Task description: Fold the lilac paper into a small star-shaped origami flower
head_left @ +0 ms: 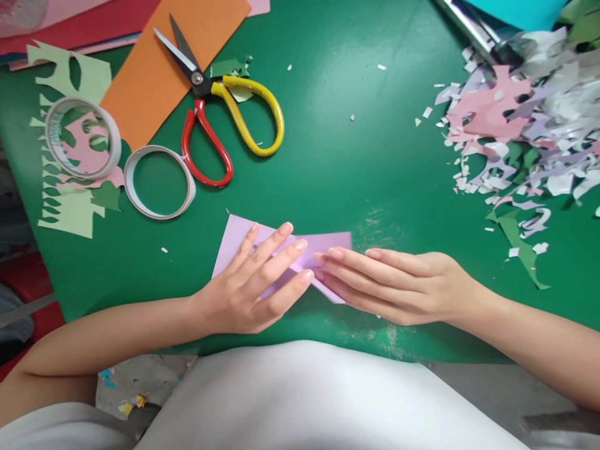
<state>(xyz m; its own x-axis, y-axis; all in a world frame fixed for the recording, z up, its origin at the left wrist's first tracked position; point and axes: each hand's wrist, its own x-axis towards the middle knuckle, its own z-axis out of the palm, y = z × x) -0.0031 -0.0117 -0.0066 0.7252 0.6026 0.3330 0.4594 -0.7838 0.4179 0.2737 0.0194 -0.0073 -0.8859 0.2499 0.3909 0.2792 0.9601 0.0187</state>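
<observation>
Below centre, my spread left hand (255, 281) is covering lilac paper (235, 236). My right hand (398, 284) is touching it, any pinch unclear.

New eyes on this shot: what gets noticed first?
Probably the scissors, one handle yellow and one red, lying open at upper left, partly over an orange sheet. Next, the heap of mixed paper scraps at the right edge of the green table. Then the lilac paper at lower centre, under the left hand and at the right hand's fingertips.
</observation>
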